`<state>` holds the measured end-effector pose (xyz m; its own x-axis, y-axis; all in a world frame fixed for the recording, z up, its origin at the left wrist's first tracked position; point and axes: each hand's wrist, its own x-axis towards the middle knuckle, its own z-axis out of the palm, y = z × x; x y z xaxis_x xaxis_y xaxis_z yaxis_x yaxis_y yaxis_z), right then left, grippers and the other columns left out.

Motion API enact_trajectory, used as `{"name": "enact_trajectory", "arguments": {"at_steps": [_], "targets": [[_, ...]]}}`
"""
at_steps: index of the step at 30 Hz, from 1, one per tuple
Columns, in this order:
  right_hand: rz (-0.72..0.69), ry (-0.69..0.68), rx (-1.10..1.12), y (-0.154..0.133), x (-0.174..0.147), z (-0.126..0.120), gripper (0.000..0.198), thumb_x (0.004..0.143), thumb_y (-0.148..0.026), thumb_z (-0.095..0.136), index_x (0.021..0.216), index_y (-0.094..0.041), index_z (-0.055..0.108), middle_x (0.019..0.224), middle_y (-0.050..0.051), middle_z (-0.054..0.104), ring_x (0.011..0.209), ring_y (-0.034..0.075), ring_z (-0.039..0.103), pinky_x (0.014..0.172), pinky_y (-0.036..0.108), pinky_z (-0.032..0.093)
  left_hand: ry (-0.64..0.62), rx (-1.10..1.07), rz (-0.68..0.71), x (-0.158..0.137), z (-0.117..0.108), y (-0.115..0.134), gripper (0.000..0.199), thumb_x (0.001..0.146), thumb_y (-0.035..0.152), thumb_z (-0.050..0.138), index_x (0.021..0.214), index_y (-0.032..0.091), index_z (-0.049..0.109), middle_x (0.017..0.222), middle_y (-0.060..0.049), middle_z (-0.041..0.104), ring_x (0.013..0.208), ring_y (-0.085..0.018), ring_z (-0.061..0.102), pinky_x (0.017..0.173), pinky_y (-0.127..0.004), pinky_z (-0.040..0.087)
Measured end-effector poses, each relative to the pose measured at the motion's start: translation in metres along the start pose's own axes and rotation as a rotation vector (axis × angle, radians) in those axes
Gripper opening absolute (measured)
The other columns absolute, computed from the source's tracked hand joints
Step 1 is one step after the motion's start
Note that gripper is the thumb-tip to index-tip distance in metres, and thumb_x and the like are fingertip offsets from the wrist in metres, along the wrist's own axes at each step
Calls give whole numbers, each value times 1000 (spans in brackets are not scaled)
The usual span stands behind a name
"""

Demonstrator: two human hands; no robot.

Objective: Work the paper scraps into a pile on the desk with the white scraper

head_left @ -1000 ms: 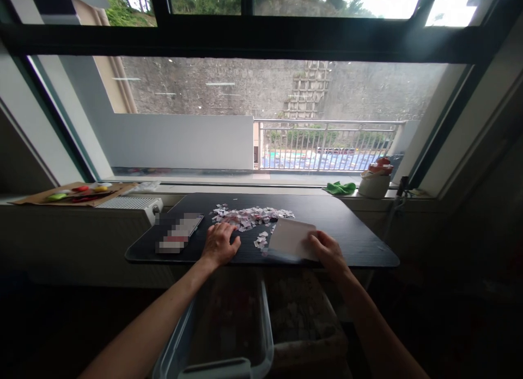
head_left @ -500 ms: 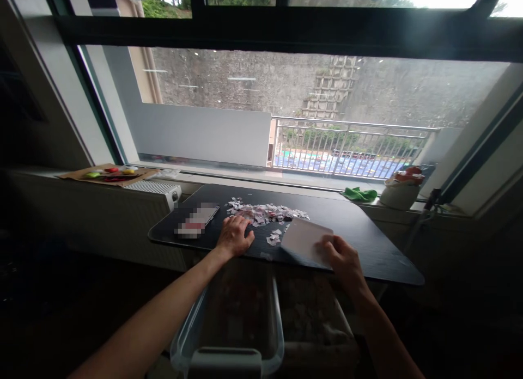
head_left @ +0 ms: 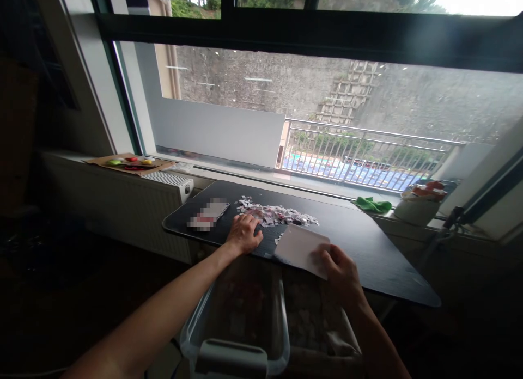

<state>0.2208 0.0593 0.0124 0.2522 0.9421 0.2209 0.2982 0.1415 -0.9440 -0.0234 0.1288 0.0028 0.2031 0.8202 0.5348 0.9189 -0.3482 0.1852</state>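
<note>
A heap of small whitish, crumpled-looking paper pieces (head_left: 281, 214) lies on a black table (head_left: 359, 243). At the heap's near left edge rests my left hand (head_left: 244, 234), fingers spread and thumb apart; whether the fingertips touch the pieces I cannot tell. My right hand (head_left: 342, 267) grips the right side of a thin pale flat scraper-like sheet (head_left: 300, 248). This sheet is low over the table's near edge, its left end beside a few loose pieces (head_left: 279, 238) that it partly covers.
Below the table edge stand a clear plastic bin (head_left: 285, 324) and, to its right, a container with whitish pieces (head_left: 310, 319). A blurred-out flat object (head_left: 209, 214) lies at the table's left. A green cloth (head_left: 372, 205) and a pot (head_left: 417, 209) sit on the sill.
The sheet in my right hand has moved left and nearer, now covering most of the small separate cluster of pieces. My left hand stays by the heap. The view has shifted slightly.
</note>
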Motion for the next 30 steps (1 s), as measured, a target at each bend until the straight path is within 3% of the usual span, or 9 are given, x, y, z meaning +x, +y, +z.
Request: {"name": "enact_trajectory", "arguments": {"at_steps": [5, 9, 14, 20, 27, 30], "targets": [[28, -120, -1, 1, 4, 1, 39, 67, -48, 59, 87, -15, 63, 77, 7, 69, 68, 20, 62, 57, 29, 47, 3, 4, -2, 0, -1, 0, 26, 74, 31, 52, 95, 18, 61, 97, -9, 61, 97, -24, 52, 91, -42, 35], [3, -73, -8, -2, 2, 7, 39, 68, -48, 58, 88, -15, 63, 77, 6, 69, 67, 20, 62, 56, 29, 48, -12, 9, -8, 0, -1, 0, 27, 75, 31, 51, 96, 18, 61, 97, -9, 61, 97, -24, 52, 90, -40, 36], [6, -201, 62, -6, 6, 8, 39, 64, -47, 63, 85, -15, 65, 77, 7, 70, 67, 20, 64, 57, 29, 49, -10, 13, -6, 0, 0, 0, 27, 75, 31, 51, 96, 19, 61, 98, -9, 61, 98, -24, 52, 90, -41, 35], [8, 95, 112, 3, 36, -7, 34, 63, -41, 60, 86, -16, 63, 75, 6, 69, 65, 18, 62, 59, 29, 50, -29, 13, -23, 1, -1, 1, 26, 75, 30, 52, 96, 20, 61, 98, -8, 61, 98, -24, 52, 92, -41, 35], [14, 90, 140, 16, 45, -2, 34, 62, -42, 58, 83, -15, 62, 73, 5, 68, 64, 19, 62, 59, 29, 49, -20, 6, 0, 0, -2, -1, 24, 75, 29, 51, 95, 21, 61, 96, -8, 62, 97, -24, 52, 91, -41, 36], [-16, 147, 94, 19, 41, 0, 35, 65, -44, 56, 85, -16, 61, 75, 5, 69, 69, 20, 62, 61, 29, 49, -22, 0, 7, 0, -3, -2, 25, 75, 30, 50, 95, 20, 61, 96, -8, 62, 98, -24, 52, 92, -42, 35]]}}
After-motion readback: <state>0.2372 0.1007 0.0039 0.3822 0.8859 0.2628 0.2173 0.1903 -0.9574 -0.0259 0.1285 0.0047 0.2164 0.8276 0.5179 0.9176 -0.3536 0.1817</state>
